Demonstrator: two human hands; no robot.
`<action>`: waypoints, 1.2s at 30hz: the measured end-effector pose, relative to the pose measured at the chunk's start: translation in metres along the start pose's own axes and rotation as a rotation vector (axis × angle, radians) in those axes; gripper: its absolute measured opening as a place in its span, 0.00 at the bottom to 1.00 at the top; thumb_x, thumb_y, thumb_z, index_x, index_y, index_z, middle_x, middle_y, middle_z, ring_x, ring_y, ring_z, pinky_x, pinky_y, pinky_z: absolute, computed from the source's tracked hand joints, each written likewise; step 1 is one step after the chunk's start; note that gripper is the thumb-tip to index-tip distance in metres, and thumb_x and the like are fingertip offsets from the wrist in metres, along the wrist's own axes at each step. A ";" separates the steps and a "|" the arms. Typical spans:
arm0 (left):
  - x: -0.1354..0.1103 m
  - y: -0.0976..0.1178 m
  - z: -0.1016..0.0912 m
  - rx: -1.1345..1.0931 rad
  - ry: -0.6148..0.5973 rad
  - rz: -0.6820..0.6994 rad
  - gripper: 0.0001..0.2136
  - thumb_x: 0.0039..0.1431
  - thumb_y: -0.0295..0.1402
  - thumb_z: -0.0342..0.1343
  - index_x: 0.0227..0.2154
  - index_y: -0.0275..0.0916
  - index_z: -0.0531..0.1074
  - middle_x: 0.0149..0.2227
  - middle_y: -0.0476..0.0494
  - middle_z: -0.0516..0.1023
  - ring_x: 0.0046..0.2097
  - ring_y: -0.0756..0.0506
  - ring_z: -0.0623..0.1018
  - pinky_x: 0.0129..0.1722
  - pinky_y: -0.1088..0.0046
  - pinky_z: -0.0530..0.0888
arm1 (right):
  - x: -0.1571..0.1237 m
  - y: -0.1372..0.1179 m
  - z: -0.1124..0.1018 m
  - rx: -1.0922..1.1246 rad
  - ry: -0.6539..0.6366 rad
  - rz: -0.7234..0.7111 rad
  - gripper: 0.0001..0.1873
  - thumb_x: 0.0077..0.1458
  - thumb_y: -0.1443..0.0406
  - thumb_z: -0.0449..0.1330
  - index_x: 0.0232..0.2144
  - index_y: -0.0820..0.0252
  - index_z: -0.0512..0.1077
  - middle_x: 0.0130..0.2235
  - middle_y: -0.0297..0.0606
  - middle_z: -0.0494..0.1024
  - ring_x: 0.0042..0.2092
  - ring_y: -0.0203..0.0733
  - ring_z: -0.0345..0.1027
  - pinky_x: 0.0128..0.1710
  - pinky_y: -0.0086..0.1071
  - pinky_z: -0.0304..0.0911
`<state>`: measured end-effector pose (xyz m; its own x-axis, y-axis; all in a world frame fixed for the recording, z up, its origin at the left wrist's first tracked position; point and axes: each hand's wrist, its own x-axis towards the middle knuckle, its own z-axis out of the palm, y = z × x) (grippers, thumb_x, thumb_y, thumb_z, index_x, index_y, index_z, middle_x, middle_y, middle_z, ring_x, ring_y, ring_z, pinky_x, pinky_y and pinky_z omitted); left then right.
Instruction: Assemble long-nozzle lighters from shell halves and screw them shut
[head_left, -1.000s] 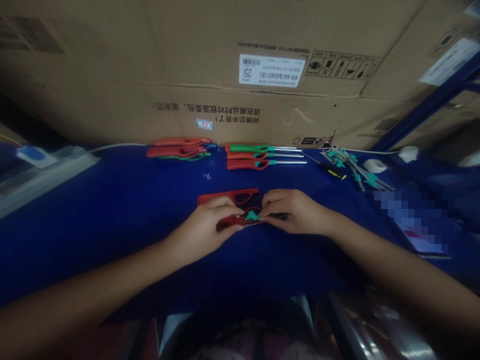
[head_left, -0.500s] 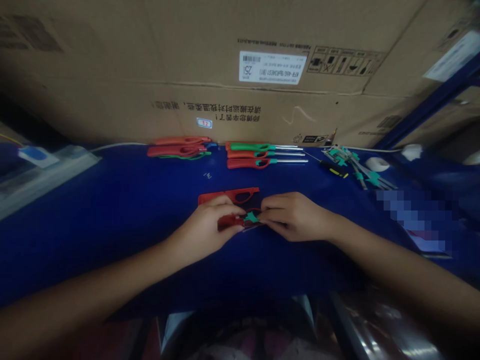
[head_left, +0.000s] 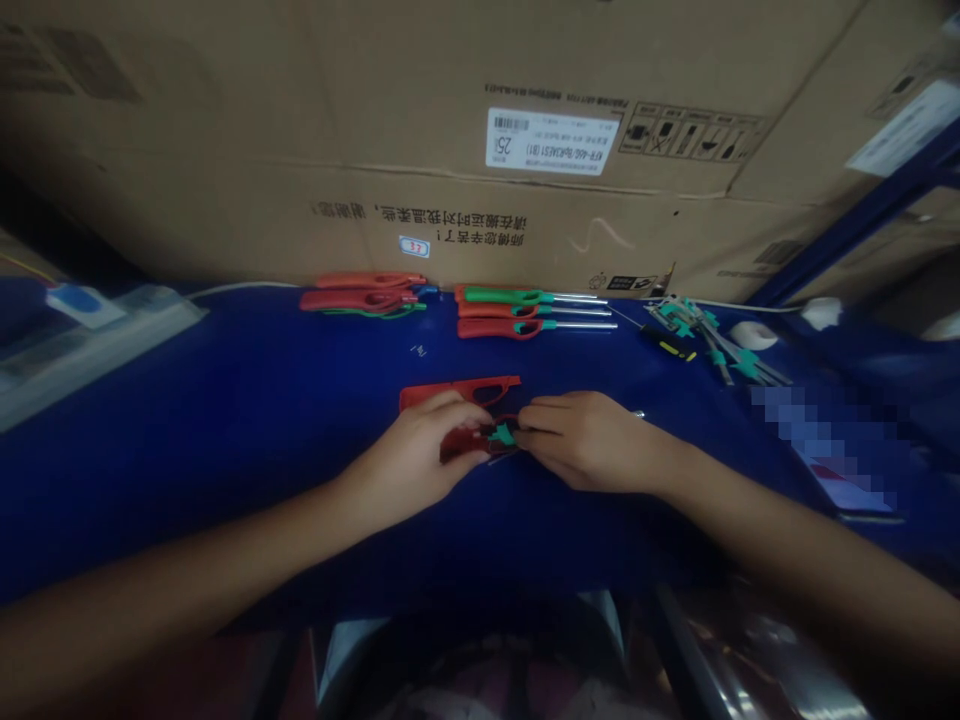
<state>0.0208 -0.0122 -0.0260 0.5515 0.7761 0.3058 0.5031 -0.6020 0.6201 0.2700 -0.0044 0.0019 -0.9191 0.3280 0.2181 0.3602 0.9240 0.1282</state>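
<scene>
- Shifts the right hand [head_left: 589, 440] slightly left and lower, fingers curled tighter than a second ago.
- Hides the dark rod, earlier showing between thumb and fingers, inside that hand.
- Reveals a small bright metal tip [head_left: 637, 413] just right of the knuckles, unseen before.
- Brings the left hand [head_left: 420, 455], gripping the red shell [head_left: 457, 445], slightly nearer, fingertips almost meeting at the green piece [head_left: 502, 434].

Small assembly workshop: blue-covered tabletop [head_left: 225, 420], shipping cartons [head_left: 450, 130] stacked behind, rows of finished red-and-green lighters [head_left: 532, 310], loose green-tipped metal parts [head_left: 712, 335] piled at right.
</scene>
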 end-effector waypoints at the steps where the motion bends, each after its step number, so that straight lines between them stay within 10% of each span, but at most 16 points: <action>1: -0.001 0.001 -0.001 0.008 -0.004 0.007 0.10 0.61 0.31 0.63 0.45 0.40 0.76 0.43 0.44 0.79 0.44 0.44 0.80 0.47 0.65 0.78 | 0.000 -0.001 -0.001 -0.020 -0.004 -0.003 0.14 0.67 0.71 0.50 0.34 0.64 0.75 0.36 0.40 0.77 0.36 0.41 0.67 0.32 0.35 0.60; 19: -0.002 0.004 -0.002 0.234 -0.106 0.194 0.15 0.70 0.30 0.52 0.56 0.42 0.74 0.43 0.41 0.73 0.44 0.44 0.76 0.46 0.63 0.77 | -0.004 0.009 -0.003 -0.006 0.046 0.060 0.13 0.69 0.68 0.50 0.41 0.61 0.75 0.36 0.37 0.78 0.35 0.38 0.70 0.33 0.33 0.60; 27: -0.002 0.009 -0.005 0.473 -0.152 0.270 0.17 0.71 0.29 0.47 0.58 0.40 0.72 0.43 0.38 0.73 0.44 0.41 0.76 0.44 0.58 0.79 | -0.021 0.049 -0.003 0.022 0.266 0.506 0.12 0.67 0.65 0.54 0.45 0.59 0.77 0.42 0.40 0.82 0.42 0.42 0.77 0.38 0.32 0.67; 36: -0.002 -0.001 -0.008 0.480 -0.126 0.315 0.16 0.72 0.32 0.47 0.58 0.42 0.72 0.46 0.40 0.76 0.45 0.42 0.77 0.45 0.60 0.79 | -0.091 0.132 -0.004 -0.229 0.189 1.304 0.21 0.54 0.71 0.58 0.51 0.67 0.77 0.49 0.55 0.76 0.50 0.59 0.70 0.52 0.46 0.65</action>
<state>0.0138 -0.0118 -0.0213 0.7835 0.5355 0.3153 0.5311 -0.8404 0.1074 0.4021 0.0868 0.0032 0.1439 0.8905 0.4315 0.9875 -0.1011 -0.1205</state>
